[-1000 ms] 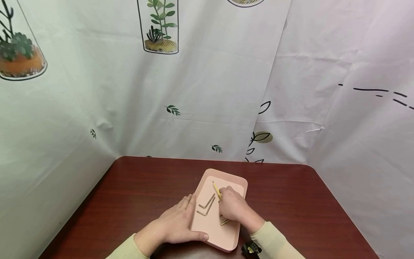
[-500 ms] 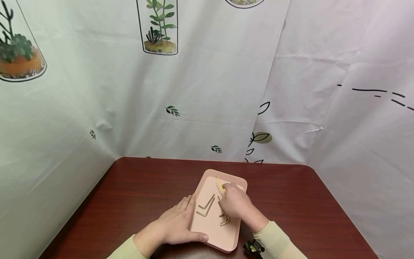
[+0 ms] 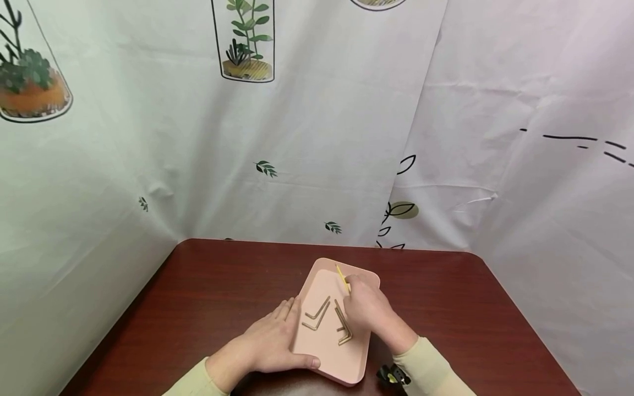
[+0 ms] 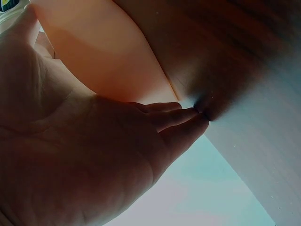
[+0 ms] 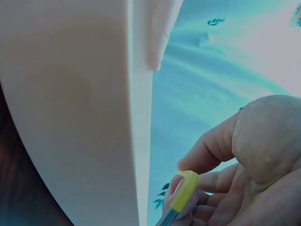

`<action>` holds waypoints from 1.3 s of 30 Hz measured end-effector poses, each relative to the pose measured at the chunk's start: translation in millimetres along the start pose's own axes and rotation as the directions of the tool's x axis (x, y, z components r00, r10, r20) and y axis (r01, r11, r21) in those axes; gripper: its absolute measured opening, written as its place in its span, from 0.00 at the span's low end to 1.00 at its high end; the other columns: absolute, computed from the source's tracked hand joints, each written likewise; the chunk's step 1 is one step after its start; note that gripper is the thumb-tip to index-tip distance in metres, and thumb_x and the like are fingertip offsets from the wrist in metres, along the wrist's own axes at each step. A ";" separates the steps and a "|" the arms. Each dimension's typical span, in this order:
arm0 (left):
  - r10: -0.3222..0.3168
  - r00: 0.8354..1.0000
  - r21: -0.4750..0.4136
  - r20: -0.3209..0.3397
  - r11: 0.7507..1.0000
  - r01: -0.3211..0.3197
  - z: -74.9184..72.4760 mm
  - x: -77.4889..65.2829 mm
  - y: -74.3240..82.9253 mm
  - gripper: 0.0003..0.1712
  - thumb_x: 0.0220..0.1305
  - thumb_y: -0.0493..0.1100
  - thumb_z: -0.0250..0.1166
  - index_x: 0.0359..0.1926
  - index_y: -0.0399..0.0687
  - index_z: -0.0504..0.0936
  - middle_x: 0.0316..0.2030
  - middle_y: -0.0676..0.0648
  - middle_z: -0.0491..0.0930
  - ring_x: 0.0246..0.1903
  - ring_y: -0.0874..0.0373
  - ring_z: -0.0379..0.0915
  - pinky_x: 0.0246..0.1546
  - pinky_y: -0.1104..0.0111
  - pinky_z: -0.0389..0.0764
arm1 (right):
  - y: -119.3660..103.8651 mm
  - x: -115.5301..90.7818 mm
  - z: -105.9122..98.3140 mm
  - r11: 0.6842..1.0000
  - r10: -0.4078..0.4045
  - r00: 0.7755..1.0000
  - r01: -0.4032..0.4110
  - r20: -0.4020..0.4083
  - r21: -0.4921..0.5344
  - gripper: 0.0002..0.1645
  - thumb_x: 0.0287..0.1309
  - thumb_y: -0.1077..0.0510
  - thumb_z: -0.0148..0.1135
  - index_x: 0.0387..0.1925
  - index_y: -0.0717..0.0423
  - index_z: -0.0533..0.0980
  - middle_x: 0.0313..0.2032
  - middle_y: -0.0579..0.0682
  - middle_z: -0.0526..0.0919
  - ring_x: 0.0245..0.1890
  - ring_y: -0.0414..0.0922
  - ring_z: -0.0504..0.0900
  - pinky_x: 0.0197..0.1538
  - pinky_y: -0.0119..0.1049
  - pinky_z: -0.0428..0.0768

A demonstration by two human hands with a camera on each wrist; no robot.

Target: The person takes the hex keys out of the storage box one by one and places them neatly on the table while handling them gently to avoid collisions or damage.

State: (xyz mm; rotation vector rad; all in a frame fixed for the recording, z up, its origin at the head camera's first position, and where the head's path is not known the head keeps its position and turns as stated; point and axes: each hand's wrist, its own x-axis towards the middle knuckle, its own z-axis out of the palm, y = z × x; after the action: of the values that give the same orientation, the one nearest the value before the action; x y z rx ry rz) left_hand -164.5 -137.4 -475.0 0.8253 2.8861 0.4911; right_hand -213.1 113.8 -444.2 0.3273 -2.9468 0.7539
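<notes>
A pink tray (image 3: 329,360) lies on the table with several bronze L-shaped hex keys in it. Two hex keys (image 3: 317,313) are on the left, and a small cluster of hex keys (image 3: 345,330) is on the right. My left hand (image 3: 269,344) rests along the tray's left side with straight fingers, its thumb over the near rim. Over the tray's far right part, my right hand (image 3: 367,303) pinches a yellow-sleeved hex key (image 5: 186,190) between thumb and fingers. Its bare metal end shows in the right wrist view; the head view shows a thin length pointing away.
The dark red wooden table (image 3: 223,286) surrounds the tray. White fabric (image 3: 297,126) with plant prints hangs behind and at both sides. A small black object (image 3: 393,376) is beside the right sleeve.
My right hand has shifted to the right with the yellow hex key, uncovering the cluster on the tray's right. My left hand and the tray have stayed in place.
</notes>
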 end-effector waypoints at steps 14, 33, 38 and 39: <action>-0.009 1.000 0.000 0.013 1.000 0.009 -0.5 0.0 1.9 0.83 0.57 0.89 0.66 0.85 0.24 0.52 0.81 0.23 0.60 0.82 0.31 0.59 0.76 0.40 0.70 | 6.5 -1.2 -10.1 0.999 0.039 0.999 -0.039 -0.035 -0.015 0.23 0.62 0.69 0.61 0.58 0.65 0.84 0.59 0.61 0.84 0.40 0.51 0.85 0.43 0.52 0.86; 0.010 1.000 0.003 -0.003 1.000 -0.010 1.8 -0.2 0.3 0.83 0.59 0.88 0.67 0.84 0.22 0.53 0.80 0.22 0.60 0.81 0.31 0.60 0.78 0.41 0.69 | 25.6 -6.8 -19.5 0.995 0.093 0.995 -0.094 -0.036 -0.037 0.28 0.65 0.68 0.59 0.66 0.67 0.81 0.45 0.56 0.82 0.35 0.49 0.79 0.43 0.50 0.83; 0.012 1.000 0.002 -0.007 1.000 -0.012 1.9 0.7 0.1 0.83 0.58 0.88 0.67 0.85 0.22 0.52 0.80 0.22 0.61 0.81 0.30 0.60 0.77 0.41 0.69 | 30.3 -8.3 -22.9 0.993 0.108 0.994 -0.109 -0.028 -0.042 0.30 0.65 0.68 0.58 0.68 0.68 0.80 0.42 0.55 0.80 0.33 0.49 0.78 0.40 0.49 0.82; 0.014 1.000 0.003 -0.008 1.000 -0.014 1.8 1.0 0.0 0.83 0.58 0.88 0.67 0.85 0.22 0.52 0.80 0.22 0.61 0.81 0.30 0.61 0.77 0.41 0.69 | 31.2 -8.5 -23.6 0.993 0.108 0.994 -0.110 -0.029 -0.045 0.30 0.65 0.68 0.58 0.68 0.68 0.80 0.42 0.56 0.80 0.33 0.49 0.77 0.40 0.49 0.82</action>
State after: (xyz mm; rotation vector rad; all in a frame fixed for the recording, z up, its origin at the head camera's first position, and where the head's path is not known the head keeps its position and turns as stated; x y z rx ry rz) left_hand -165.0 -136.5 -476.7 0.8458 2.8916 0.4923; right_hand -211.2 153.4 -439.2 0.1529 -2.9717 0.6950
